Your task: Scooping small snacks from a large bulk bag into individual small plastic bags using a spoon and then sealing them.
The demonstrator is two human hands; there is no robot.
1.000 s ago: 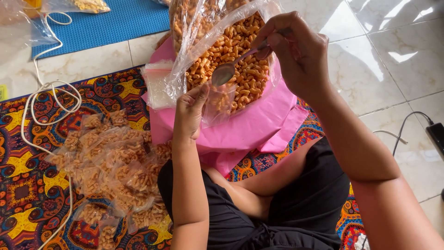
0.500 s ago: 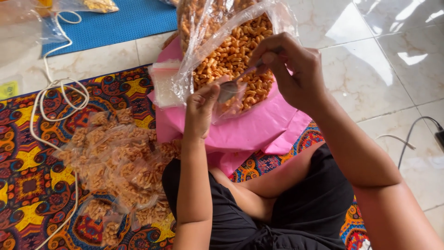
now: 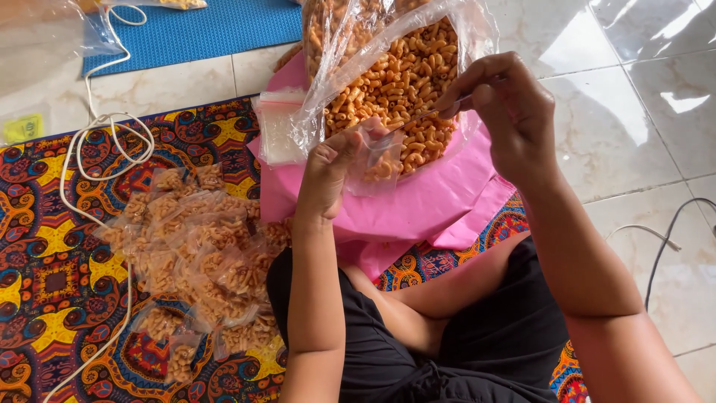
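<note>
Glossy pale floor tiles (image 3: 641, 97) take up the right side of the head view, and a patterned mat (image 3: 52, 246) in red, yellow and dark blue covers the left, where the person sits cross-legged in black clothing. A blue mat (image 3: 201, 30) lies at the top edge. A pink plastic sheet (image 3: 440, 205) spreads in front of the knees, and on it stands a large clear bag (image 3: 395, 67) full of orange curled macaroni snacks, its mouth open toward the person. On the patterned mat, left of the person, lies a heap of small filled packets (image 3: 201, 261) of the same snack. A white cord (image 3: 104, 142) loops across that mat beside the heap. A stack of empty small clear bags (image 3: 280, 130) rests at the left edge of the pink sheet, touching the big bag.

The left hand (image 3: 328, 175) pinches the rim of a small clear pouch (image 3: 377, 160), holding it open just beside the big bag; some snack pieces already sit in its bottom. The right hand (image 3: 514, 116) is clenched around the handle of a spoon (image 3: 418, 121), whose bowl end points into the pouch's mouth.
</note>
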